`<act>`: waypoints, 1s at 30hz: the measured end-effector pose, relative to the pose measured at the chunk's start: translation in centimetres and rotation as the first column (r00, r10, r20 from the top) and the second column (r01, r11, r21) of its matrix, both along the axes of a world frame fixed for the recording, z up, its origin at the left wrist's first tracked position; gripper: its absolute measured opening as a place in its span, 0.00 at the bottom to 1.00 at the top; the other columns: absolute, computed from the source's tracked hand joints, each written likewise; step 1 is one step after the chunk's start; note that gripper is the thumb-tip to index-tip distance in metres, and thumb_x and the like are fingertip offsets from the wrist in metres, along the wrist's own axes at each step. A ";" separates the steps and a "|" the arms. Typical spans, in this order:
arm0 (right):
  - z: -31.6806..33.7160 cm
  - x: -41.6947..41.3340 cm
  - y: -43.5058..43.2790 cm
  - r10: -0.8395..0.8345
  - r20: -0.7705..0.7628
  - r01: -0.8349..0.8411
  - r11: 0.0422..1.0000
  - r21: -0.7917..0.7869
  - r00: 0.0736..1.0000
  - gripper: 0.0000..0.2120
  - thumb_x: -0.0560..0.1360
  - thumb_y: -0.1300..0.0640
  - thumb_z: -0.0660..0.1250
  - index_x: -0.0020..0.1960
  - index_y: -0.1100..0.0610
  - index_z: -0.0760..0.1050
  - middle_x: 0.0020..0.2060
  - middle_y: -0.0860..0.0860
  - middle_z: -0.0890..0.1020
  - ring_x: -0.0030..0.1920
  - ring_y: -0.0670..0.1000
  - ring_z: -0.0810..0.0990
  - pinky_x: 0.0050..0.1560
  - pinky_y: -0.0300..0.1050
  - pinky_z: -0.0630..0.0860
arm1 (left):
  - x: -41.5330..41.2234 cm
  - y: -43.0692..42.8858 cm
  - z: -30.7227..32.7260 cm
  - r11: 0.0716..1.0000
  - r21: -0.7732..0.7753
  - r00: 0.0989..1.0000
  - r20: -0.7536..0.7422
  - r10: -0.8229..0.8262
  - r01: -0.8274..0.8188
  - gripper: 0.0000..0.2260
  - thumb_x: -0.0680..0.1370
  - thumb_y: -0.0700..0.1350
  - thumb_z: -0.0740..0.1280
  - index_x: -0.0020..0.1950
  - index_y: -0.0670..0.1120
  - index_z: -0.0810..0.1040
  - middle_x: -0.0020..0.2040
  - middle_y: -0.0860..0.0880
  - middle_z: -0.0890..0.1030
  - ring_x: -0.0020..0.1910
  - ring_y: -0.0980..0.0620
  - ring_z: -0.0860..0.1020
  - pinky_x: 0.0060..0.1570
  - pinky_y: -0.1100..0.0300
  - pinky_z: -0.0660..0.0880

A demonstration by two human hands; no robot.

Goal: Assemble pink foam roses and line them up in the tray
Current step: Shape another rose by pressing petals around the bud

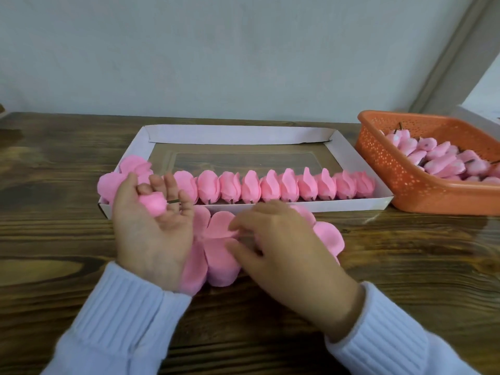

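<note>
Tray (238, 134): white card, shallow, clear base, flat on worktop. Pink roses (270, 185) in one row along near wall, side by side, stems toward the near wall. Loose petals (113, 182) over the tray's left end. Bud (154, 204) w/ wire stem lies in left hand (151, 234). Flat petal piece (220, 253) on worktop, just in front of tray.

No legible text, label, brand or number on anything in view.
</note>
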State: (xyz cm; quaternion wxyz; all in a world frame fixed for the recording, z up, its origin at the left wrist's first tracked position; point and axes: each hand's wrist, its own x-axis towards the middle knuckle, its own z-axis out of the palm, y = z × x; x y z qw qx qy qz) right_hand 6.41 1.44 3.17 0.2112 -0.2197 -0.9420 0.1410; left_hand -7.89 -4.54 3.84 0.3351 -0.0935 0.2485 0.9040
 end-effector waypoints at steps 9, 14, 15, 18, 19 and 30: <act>-0.4 -0.5 -0.8 0.087 0.188 -0.099 0.993 0.058 0.978 0.11 0.74 0.46 0.63 0.46 0.49 0.82 0.46 0.46 0.79 0.50 0.52 0.72 0.49 0.51 0.66 | -0.4 0.4 -0.7 1.000 -0.019 1.000 -0.018 -0.015 0.015 0.13 0.78 0.53 0.64 0.36 0.51 0.71 0.30 0.57 0.77 0.34 0.58 0.81 0.49 0.63 0.72; -0.3 -0.2 -1.0 0.062 0.217 -0.093 0.986 0.136 0.974 0.10 0.71 0.44 0.67 0.44 0.49 0.81 0.43 0.45 0.81 0.49 0.52 0.75 0.48 0.52 0.69 | -0.3 0.5 -0.7 0.999 -0.027 0.999 -0.032 -0.026 0.025 0.14 0.78 0.53 0.64 0.34 0.51 0.71 0.29 0.57 0.77 0.34 0.59 0.80 0.48 0.63 0.71; -0.4 -0.2 -1.2 0.054 0.221 -0.091 0.983 0.161 0.974 0.10 0.71 0.44 0.66 0.43 0.50 0.80 0.42 0.45 0.81 0.48 0.53 0.75 0.47 0.52 0.70 | -0.3 0.5 -0.7 0.999 -0.025 0.999 -0.032 -0.026 0.025 0.14 0.78 0.53 0.64 0.34 0.51 0.71 0.29 0.57 0.77 0.34 0.59 0.80 0.48 0.63 0.71; -0.6 -0.3 -1.4 0.055 0.181 -0.088 0.980 0.178 0.982 0.14 0.72 0.47 0.56 0.40 0.50 0.79 0.38 0.45 0.81 0.44 0.53 0.76 0.44 0.51 0.72 | -0.1 0.5 -0.7 0.999 -0.019 0.999 -0.039 -0.028 0.027 0.13 0.79 0.52 0.64 0.35 0.51 0.71 0.29 0.57 0.77 0.35 0.59 0.80 0.46 0.63 0.71; -0.6 -0.3 -1.4 0.058 0.163 -0.087 0.981 0.176 0.985 0.15 0.72 0.47 0.55 0.39 0.50 0.79 0.37 0.45 0.80 0.43 0.53 0.76 0.43 0.51 0.72 | -0.1 0.5 -0.7 0.999 -0.016 0.999 -0.043 -0.029 0.028 0.13 0.79 0.52 0.64 0.35 0.51 0.71 0.29 0.57 0.77 0.35 0.58 0.80 0.45 0.63 0.71; -1.1 -0.5 -1.9 0.053 0.061 -0.073 0.918 0.391 0.997 0.09 0.63 0.55 0.73 0.31 0.51 0.73 0.28 0.47 0.78 0.35 0.53 0.76 0.37 0.46 0.72 | 0.1 0.5 -0.6 1.000 -0.007 0.999 -0.028 -0.025 0.024 0.14 0.78 0.52 0.65 0.34 0.50 0.70 0.28 0.56 0.77 0.33 0.58 0.80 0.43 0.63 0.73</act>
